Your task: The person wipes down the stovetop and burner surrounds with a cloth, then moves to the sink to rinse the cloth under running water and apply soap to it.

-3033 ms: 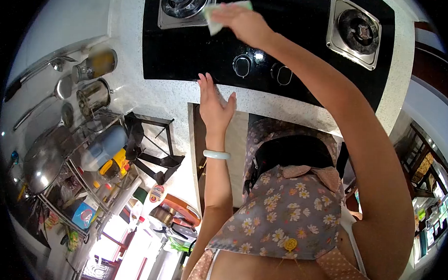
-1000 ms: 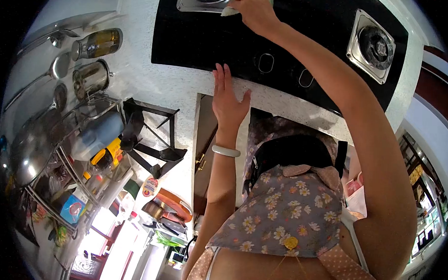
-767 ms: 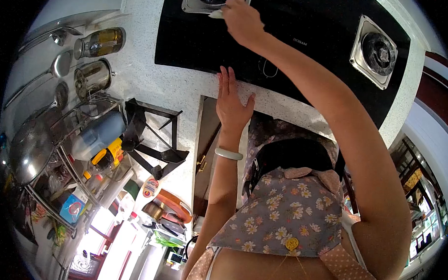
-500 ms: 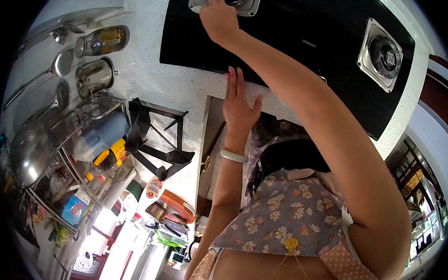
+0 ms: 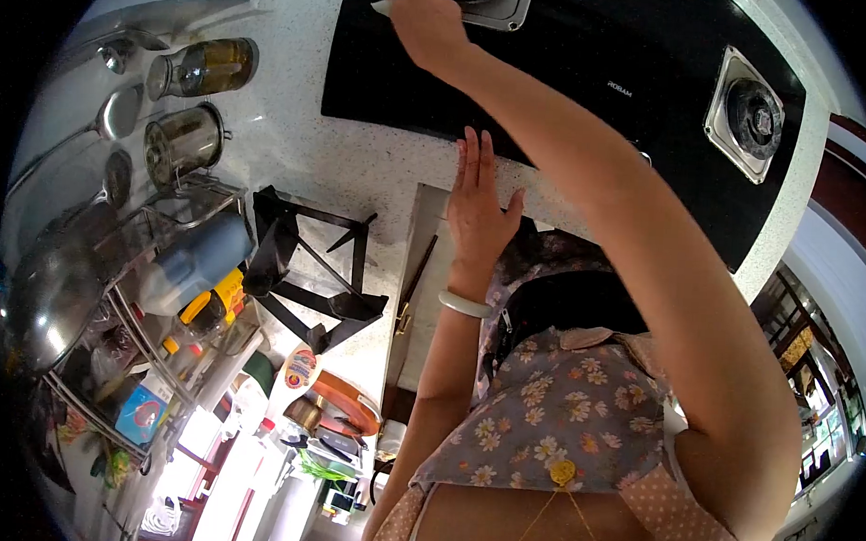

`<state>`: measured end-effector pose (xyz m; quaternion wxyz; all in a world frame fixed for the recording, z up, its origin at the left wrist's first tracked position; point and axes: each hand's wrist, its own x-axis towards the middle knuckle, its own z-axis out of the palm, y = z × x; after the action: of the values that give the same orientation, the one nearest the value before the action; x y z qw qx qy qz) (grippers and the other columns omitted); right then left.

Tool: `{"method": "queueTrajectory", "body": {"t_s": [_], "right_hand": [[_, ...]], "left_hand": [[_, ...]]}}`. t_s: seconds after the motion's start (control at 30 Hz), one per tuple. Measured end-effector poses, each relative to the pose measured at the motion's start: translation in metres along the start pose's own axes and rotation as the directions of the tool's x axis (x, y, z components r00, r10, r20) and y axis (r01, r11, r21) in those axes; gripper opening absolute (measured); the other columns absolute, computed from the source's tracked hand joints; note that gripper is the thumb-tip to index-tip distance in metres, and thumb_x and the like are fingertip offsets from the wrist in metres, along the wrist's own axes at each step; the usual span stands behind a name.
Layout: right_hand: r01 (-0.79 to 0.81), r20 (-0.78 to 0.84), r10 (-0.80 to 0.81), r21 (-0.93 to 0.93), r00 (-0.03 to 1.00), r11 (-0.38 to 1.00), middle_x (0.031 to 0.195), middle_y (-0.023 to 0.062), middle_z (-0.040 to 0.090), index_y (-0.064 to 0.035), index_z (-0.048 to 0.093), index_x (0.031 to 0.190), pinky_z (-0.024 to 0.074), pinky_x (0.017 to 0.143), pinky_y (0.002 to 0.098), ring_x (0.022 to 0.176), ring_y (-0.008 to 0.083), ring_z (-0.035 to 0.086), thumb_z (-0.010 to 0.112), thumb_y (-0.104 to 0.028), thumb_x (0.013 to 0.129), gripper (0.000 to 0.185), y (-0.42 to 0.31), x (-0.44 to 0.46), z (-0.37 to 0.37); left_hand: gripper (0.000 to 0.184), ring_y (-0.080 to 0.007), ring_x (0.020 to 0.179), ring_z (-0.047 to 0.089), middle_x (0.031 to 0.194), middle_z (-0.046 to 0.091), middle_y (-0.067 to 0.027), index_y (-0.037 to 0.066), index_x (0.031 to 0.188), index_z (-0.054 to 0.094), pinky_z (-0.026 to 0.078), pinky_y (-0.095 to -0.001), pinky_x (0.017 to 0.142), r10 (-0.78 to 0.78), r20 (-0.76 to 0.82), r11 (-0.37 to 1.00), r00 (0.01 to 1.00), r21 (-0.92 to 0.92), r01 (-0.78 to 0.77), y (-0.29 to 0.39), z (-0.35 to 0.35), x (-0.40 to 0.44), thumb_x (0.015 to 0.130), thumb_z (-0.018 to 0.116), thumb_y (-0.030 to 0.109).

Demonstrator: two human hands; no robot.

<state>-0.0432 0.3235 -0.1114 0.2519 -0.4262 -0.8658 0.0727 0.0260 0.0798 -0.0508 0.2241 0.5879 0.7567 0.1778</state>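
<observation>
So the white speckled stone countertop (image 5: 300, 123) has a big black glass cooktop (image 5: 555, 46) on it. Off to the left sits an angular black metal pot stand (image 5: 273, 251) (all bars and prongs), plus a clear jar with amber contents (image 5: 216, 67) and a see-through cylindrical container (image 5: 185, 145).

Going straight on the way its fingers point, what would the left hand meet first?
Likely the hob, whose front edge lies right at the tips of the left hand. The right forearm crosses just beyond in the picture, but its height is unclear.
</observation>
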Motion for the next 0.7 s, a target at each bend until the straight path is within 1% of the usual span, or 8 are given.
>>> {"method": "queueTrajectory", "body": {"t_s": [0.07, 0.17, 0.3, 0.33, 0.4, 0.5, 0.6, 0.7], "right_hand": [[0.133, -0.085, -0.127, 0.072, 0.988, 0.989, 0.080, 0.0095, 0.068, -0.0062, 0.071, 0.091, 0.0551, 0.066, 0.0378, 0.079, 0.0285, 0.068, 0.061, -0.009, 0.087, 0.011, 0.019, -0.016, -0.018], [0.228, 0.091, -0.233, 0.068, 0.968, 0.971, 0.095, 0.0117, 0.072, -0.0035, 0.074, 0.096, 0.0579, 0.080, 0.0369, 0.093, 0.0268, 0.071, 0.068, -0.011, 0.087, 0.013, 0.038, -0.033, -0.055], [-0.224, 0.517, -0.016, 0.398, 0.856, 0.890, 0.101, 0.0095, 0.072, -0.0090, 0.072, 0.113, 0.0539, 0.080, 0.0333, 0.096, 0.0233, 0.069, 0.063, -0.021, 0.097, 0.022, 0.073, -0.045, -0.086], [-0.518, 0.630, 0.079, 0.553, 0.773, 0.652, 0.107, 0.0057, 0.072, -0.0086, 0.070, 0.118, 0.0542, 0.085, 0.0317, 0.099, 0.0190, 0.068, 0.064, -0.024, 0.098, 0.026, 0.078, -0.047, -0.105], [-0.762, 0.756, 0.097, 0.646, 0.647, 0.048, 0.111, 0.0021, 0.069, -0.0091, 0.069, 0.121, 0.0545, 0.090, 0.0324, 0.104, 0.0153, 0.066, 0.065, -0.027, 0.098, 0.029, 0.084, -0.052, -0.137], [-0.713, 0.748, -0.026, 0.620, 0.663, -0.326, 0.115, 0.0034, 0.068, -0.0091, 0.067, 0.124, 0.0535, 0.094, 0.0351, 0.104, 0.0158, 0.065, 0.063, -0.028, 0.100, 0.031, 0.091, -0.066, -0.150], [-0.697, 0.735, -0.068, 0.603, 0.674, -0.388, 0.113, 0.0013, 0.068, -0.0100, 0.066, 0.123, 0.0539, 0.095, 0.0357, 0.103, 0.0168, 0.065, 0.063, -0.026, 0.099, 0.029, 0.098, -0.071, -0.153], [-0.661, 0.668, 0.052, 0.742, 0.742, -0.107, 0.112, -0.0042, 0.065, -0.0155, 0.065, 0.122, 0.0538, 0.088, 0.0293, 0.101, 0.0124, 0.064, 0.062, -0.027, 0.100, 0.025, 0.118, -0.078, -0.166]], "left_hand": [[0.092, -0.0375, 0.148, 0.028, 0.162, 0.022, -0.0216, 0.005, 0.156, 0.027, 0.042, -0.0427, 0.112, -0.003, 0.027, 1.000, 1.000, 0.018, 0.003, 0.001, -0.004, 0.001, 0.082, 0.078, 0.023], [0.094, -0.0358, 0.149, 0.028, 0.164, 0.019, -0.0203, 0.005, 0.157, 0.026, 0.044, -0.0436, 0.111, -0.034, 0.071, 0.999, 0.997, 0.004, 0.034, 0.002, -0.007, 0.001, 0.082, 0.079, 0.025], [0.094, -0.0349, 0.148, 0.029, 0.164, 0.020, -0.0198, 0.004, 0.157, 0.026, 0.046, -0.0423, 0.109, -0.002, 0.039, 0.998, 0.999, 0.066, -0.001, 0.000, -0.005, 0.003, 0.082, 0.079, 0.026], [0.094, -0.0350, 0.148, 0.029, 0.163, 0.020, -0.0199, 0.004, 0.156, 0.026, 0.047, -0.0419, 0.108, 0.003, 0.036, 0.997, 0.999, 0.082, -0.006, 0.001, -0.005, 0.002, 0.082, 0.079, 0.026], [0.092, -0.0360, 0.148, 0.030, 0.163, 0.021, -0.0197, 0.004, 0.156, 0.027, 0.045, -0.0421, 0.109, -0.001, 0.028, 0.997, 1.000, 0.074, -0.001, 0.002, -0.004, 0.001, 0.081, 0.078, 0.024], [0.091, -0.0371, 0.147, 0.031, 0.163, 0.023, -0.0196, 0.005, 0.156, 0.029, 0.044, -0.0425, 0.110, -0.002, 0.016, 0.999, 1.000, 0.047, 0.002, 0.002, -0.002, 0.001, 0.080, 0.077, 0.021], [0.092, -0.0360, 0.147, 0.031, 0.163, 0.023, -0.0201, 0.005, 0.156, 0.028, 0.049, -0.0413, 0.106, 0.011, 0.016, 0.997, 1.000, 0.079, -0.012, 0.001, -0.002, 0.001, 0.082, 0.077, 0.025], [0.091, -0.0370, 0.147, 0.032, 0.163, 0.023, -0.0204, 0.005, 0.155, 0.029, 0.047, -0.0419, 0.107, 0.001, 0.019, 0.998, 1.000, 0.066, -0.003, 0.004, -0.002, 0.002, 0.081, 0.077, 0.023]]}}
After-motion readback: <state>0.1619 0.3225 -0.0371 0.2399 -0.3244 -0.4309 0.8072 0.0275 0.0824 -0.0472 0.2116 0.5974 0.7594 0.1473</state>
